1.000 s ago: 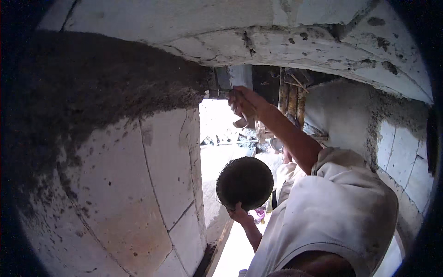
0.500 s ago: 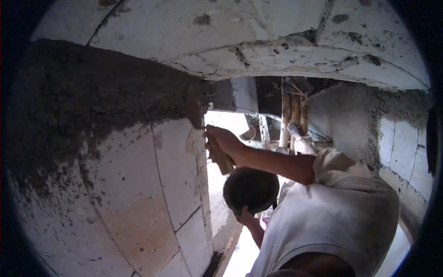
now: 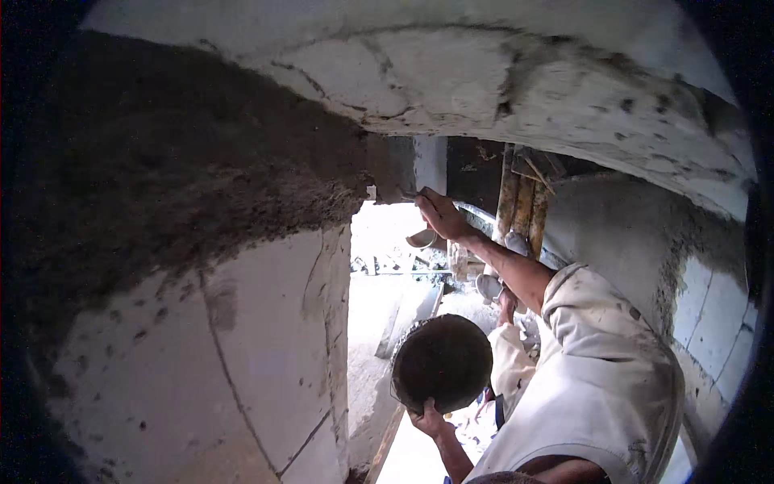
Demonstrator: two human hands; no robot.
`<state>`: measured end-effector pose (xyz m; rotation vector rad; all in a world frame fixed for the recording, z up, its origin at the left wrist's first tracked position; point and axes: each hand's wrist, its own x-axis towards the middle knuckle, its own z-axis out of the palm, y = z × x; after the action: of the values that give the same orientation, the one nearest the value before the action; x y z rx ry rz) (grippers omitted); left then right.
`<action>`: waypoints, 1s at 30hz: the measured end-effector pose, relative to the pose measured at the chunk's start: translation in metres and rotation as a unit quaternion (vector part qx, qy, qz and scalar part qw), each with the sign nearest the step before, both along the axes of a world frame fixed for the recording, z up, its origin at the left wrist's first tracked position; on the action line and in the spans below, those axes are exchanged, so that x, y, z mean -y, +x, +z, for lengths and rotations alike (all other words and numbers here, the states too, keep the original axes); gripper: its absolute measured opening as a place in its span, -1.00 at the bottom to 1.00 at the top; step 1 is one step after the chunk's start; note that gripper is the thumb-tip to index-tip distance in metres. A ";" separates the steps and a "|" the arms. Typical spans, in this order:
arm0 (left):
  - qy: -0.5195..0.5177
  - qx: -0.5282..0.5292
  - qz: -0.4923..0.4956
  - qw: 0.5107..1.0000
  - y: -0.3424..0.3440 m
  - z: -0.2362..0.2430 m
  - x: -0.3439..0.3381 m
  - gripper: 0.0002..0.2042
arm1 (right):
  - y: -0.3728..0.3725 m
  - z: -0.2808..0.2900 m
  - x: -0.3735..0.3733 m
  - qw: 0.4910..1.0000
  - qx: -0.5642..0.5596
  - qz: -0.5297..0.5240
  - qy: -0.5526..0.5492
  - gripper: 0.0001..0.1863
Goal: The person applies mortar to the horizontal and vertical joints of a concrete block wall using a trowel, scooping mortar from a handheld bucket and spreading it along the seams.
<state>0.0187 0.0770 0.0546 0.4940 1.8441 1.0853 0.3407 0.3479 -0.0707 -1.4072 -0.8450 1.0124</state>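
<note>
My right hand (image 3: 439, 216) is raised at the dark mortared edge (image 3: 395, 169) above the bright opening, its fingers closed on a trowel, mostly hidden behind them. Lower down, my left hand (image 3: 429, 419) grips the rim of a round dark bucket (image 3: 442, 359), whose dark inside faces the camera. Left of the opening, dark wet-looking mortar (image 3: 177, 145) covers the upper part of a white block wall (image 3: 258, 347).
Cracked white blockwork (image 3: 451, 81) arches across the top. Wooden poles (image 3: 528, 206) stand behind my right arm, with feet (image 3: 488, 286) near them. A rough grey wall (image 3: 605, 234) is on the right, and a wooden board (image 3: 385, 448) lies below the opening.
My right hand swung down-left to the wall's corner half a second ago, and is now back up and rightward at the overhead edge. The bucket and left hand sit a little lower.
</note>
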 end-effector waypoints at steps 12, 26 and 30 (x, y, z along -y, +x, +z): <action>-0.081 -0.021 0.006 0.996 -0.002 -0.025 0.022 -0.56 | -0.046 0.079 0.034 0.873 -0.458 0.004 -0.167 -0.58; 0.086 0.008 0.000 0.996 0.042 0.041 -0.015 -0.52 | -0.039 0.297 0.088 0.764 -0.622 0.062 -0.163 -0.59; 0.068 -0.015 -0.020 0.997 0.046 0.041 -0.001 -0.49 | -0.019 0.191 0.092 0.809 -0.546 -0.022 -0.218 -0.60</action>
<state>0.0645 0.0776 0.0955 0.6266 1.7877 1.1868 0.3214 0.2559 0.1206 -0.9090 0.3029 1.7654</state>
